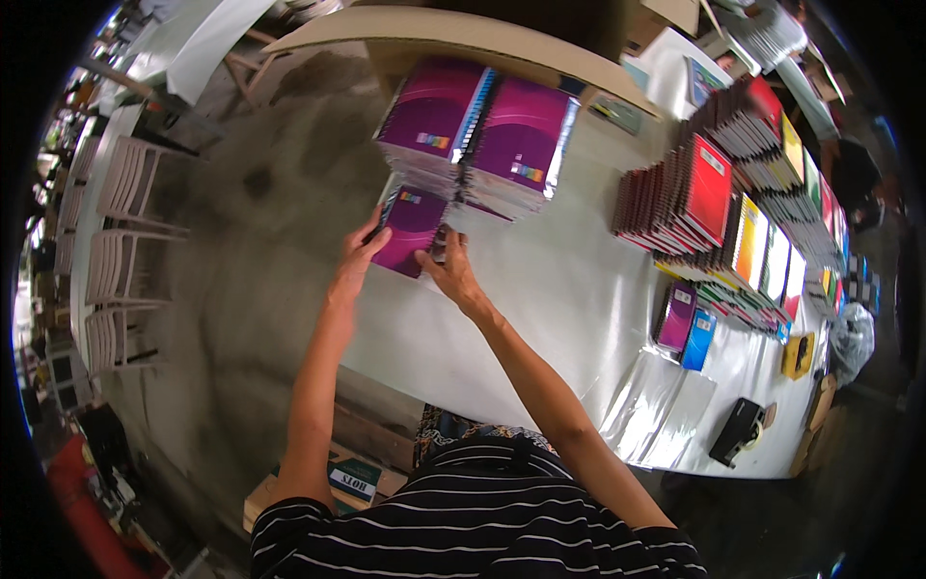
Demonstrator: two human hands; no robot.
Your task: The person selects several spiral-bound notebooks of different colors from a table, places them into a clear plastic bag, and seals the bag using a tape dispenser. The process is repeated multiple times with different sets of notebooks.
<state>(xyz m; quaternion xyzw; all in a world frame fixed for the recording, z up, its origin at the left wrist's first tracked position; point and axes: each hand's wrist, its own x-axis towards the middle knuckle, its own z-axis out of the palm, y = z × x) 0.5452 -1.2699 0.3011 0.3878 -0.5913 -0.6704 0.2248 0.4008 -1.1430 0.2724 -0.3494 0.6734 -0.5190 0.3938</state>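
A purple spiral notebook (413,232) lies between my two hands, at the near side of two tall stacks. My left hand (359,253) grips its left edge, with the thumb on the cover. Along its right edge my right hand (451,265) has curled fingers, the thumb on the cover's lower right corner. Just beyond, the left stack of purple notebooks (439,111) and the right stack of purple notebooks (521,130) stand side by side. Whether the held notebook is one or several is hidden from this angle.
The pale table (521,318) carries stacks of red notebooks (699,198) and other colours at the right. A black tape dispenser (738,431) sits at the near right, clear plastic film (656,400) beside it. A cardboard box (463,31) borders the far side. White chairs (125,256) stand left.
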